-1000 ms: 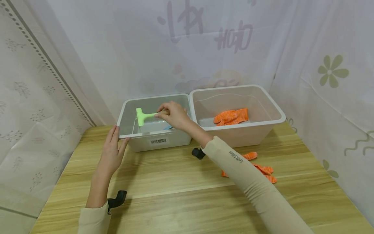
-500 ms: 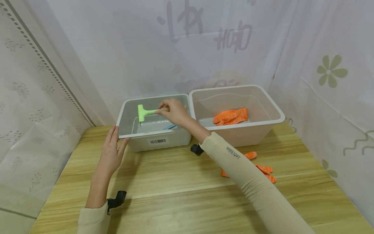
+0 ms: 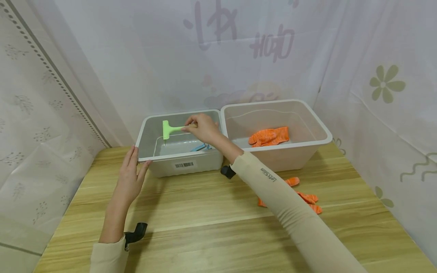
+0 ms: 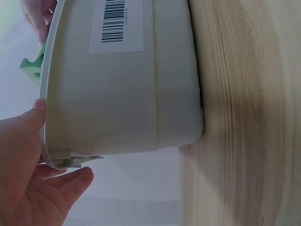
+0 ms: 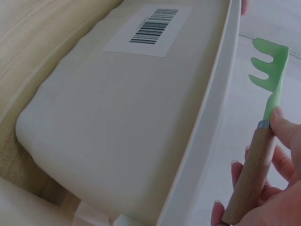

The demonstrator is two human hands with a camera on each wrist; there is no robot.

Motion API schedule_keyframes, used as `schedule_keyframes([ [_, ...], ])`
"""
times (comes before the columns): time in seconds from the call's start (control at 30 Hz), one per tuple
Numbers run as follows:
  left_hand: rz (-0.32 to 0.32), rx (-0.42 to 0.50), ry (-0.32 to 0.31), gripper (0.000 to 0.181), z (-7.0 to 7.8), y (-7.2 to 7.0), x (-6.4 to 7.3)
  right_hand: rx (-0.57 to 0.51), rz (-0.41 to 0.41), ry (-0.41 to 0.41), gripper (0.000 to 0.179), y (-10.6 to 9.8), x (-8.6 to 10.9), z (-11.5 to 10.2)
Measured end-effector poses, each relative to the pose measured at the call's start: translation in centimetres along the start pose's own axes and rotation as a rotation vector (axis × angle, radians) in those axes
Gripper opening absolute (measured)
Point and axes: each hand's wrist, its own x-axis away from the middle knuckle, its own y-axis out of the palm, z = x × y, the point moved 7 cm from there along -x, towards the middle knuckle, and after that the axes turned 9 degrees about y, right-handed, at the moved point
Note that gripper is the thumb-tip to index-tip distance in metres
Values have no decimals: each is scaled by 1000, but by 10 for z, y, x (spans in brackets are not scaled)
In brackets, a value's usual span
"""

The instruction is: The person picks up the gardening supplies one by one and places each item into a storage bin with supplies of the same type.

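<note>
In the head view my right hand (image 3: 205,131) holds a small hand rake over the left grey plastic bin (image 3: 184,156). Its light-green head (image 3: 166,130) points left; the right wrist view shows several prongs and a wooden handle (image 5: 254,172) gripped between thumb and fingers. My left hand (image 3: 129,176) holds the bin's front left corner. In the left wrist view the left thumb (image 4: 37,113) lies on the rim and the other fingers are around the corner. A light-blue thing (image 3: 199,148) lies inside the bin, partly hidden by the front rim.
A second plastic bin (image 3: 269,153) stands against the first on the right, with an orange glove (image 3: 269,136) inside. Another orange glove (image 3: 308,198) lies on the wooden table (image 3: 191,231), partly under the right sleeve (image 3: 283,201). A curtain (image 3: 153,57) hangs behind.
My right hand has lifted the hand rake slightly and shifted it a little to the right. More of the light-blue thing now shows. The left hand stays on the bin's corner.
</note>
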Motion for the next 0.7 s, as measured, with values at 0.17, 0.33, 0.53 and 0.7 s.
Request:
schedule_keyframes([
  [0.17, 1, -2, -1, 76, 0, 0, 0, 2, -5, 3, 25, 3, -3, 1],
  [0.33, 7, -10, 2, 76, 0, -1, -1, 6, -7, 23, 25, 5, -5, 2],
  [0.53, 7, -10, 7, 76, 0, -1, -1, 22, -12, 47, 26, 7, -6, 3],
  [0.7, 13, -18, 7, 76, 1, -1, -1, 33, -26, 52, 27, 14, -7, 5],
])
